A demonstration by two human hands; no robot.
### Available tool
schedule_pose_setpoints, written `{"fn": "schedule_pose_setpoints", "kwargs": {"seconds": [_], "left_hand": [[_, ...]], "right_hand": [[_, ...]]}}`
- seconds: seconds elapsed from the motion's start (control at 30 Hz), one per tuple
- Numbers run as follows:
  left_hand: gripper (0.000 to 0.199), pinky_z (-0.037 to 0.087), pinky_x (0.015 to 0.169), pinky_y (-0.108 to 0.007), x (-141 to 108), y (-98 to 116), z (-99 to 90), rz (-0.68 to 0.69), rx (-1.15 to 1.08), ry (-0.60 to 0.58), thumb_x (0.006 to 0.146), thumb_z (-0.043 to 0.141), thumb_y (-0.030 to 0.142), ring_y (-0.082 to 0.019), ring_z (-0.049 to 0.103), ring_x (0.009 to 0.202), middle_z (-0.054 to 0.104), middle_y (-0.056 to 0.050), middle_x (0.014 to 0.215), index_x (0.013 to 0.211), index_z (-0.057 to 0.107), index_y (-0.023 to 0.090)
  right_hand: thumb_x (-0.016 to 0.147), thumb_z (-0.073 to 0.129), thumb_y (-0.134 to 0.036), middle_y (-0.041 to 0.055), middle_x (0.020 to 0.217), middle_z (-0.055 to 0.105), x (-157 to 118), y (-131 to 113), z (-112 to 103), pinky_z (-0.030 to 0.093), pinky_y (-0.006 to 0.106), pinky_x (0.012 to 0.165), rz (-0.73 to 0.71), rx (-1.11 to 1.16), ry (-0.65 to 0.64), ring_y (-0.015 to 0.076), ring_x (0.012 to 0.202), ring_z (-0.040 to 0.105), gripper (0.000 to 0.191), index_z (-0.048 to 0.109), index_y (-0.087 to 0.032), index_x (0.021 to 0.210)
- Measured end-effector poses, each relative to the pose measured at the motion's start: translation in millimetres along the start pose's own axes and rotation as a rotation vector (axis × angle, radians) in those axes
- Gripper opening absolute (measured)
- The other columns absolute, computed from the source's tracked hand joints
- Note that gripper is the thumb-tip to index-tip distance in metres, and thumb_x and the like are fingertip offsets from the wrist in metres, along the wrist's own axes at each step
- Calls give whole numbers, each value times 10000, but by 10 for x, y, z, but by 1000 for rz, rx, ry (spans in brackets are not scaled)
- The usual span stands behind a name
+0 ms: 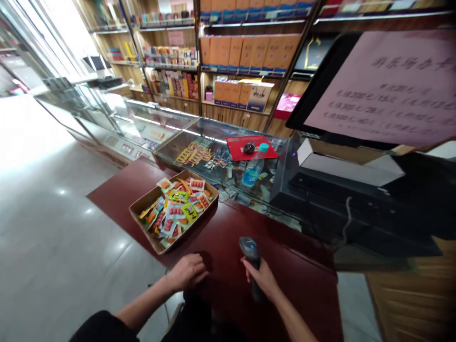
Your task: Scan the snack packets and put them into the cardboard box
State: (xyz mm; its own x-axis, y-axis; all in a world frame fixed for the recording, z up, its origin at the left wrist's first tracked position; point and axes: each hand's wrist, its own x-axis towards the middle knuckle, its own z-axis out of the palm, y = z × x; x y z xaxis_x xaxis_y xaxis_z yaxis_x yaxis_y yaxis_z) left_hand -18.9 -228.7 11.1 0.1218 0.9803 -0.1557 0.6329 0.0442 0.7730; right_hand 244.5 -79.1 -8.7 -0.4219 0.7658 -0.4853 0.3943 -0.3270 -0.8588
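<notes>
Scanner sits grasped in right hand, long axis running forward; left hand, grip not discernible, lies nearer the snack box.

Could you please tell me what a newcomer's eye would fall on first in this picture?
Probably the open cardboard box of colorful small packets, on the dark red tabletop ahead of the left hand. Next might come the dark handheld scanner with its blue light, gripped in the right hand over that tabletop. The large pink sheet of writing also stands out at the upper right.
</notes>
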Motion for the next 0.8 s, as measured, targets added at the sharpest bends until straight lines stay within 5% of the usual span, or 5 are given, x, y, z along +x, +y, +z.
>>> {"fn": "schedule_pose_setpoints", "kwargs": {"seconds": [0.17, 0.33, 0.47, 0.6, 0.8], "left_hand": [[151, 445, 685, -321, 503, -199, 172, 325, 245, 275, 950, 502, 268, -185, 587, 775, 635, -82, 785, 862, 620, 239], [196, 376, 602, -277, 495, -417, 340, 442, 422, 245, 943, 522, 220, -147, 541, 681, 589, -27, 709, 748, 518, 199], [238, 380, 606, -270, 523, -504, 374, 416, 415, 262, 947, 517, 248, -145, 541, 673, 594, -31, 711, 717, 529, 190], [255, 465, 730, -301, 539, -312, 424, 358, 122, 187, 893, 609, 435, -186, 599, 786, 661, -56, 825, 895, 666, 187], [712, 441, 1022, -396, 399, 264, 766, 121, -844, 174, 882, 407, 725, -264, 591, 1153, 673, -133, 1174, 1267, 605, 160]], "right_hand": [[744, 652, -664, 28, 629, 616, 45, 303, 58, 507, 318, 520, -169, 85, 112, 196, 526, 593, 515, 657, -201, 970], [883, 562, -606, 75, 870, 693, -79, 560, 6, 515, 359, 849, -283, 154, 169, 230, 826, 650, 446, 682, -201, 1024], [834, 607, -630, 37, 732, 648, -79, 471, 85, 513, 350, 713, -325, 154, 191, 199, 651, 602, 472, 676, -186, 977], [789, 658, -606, 17, 678, 628, -137, 123, 545, 501, 333, 591, -322, 161, 312, 190, 560, 587, 494, 634, -169, 1018], [839, 588, -565, 136, 1088, 693, -519, -459, 944, 518, 434, 888, -631, -180, 573, 288, 971, 670, 444, 634, -188, 1070]]}}
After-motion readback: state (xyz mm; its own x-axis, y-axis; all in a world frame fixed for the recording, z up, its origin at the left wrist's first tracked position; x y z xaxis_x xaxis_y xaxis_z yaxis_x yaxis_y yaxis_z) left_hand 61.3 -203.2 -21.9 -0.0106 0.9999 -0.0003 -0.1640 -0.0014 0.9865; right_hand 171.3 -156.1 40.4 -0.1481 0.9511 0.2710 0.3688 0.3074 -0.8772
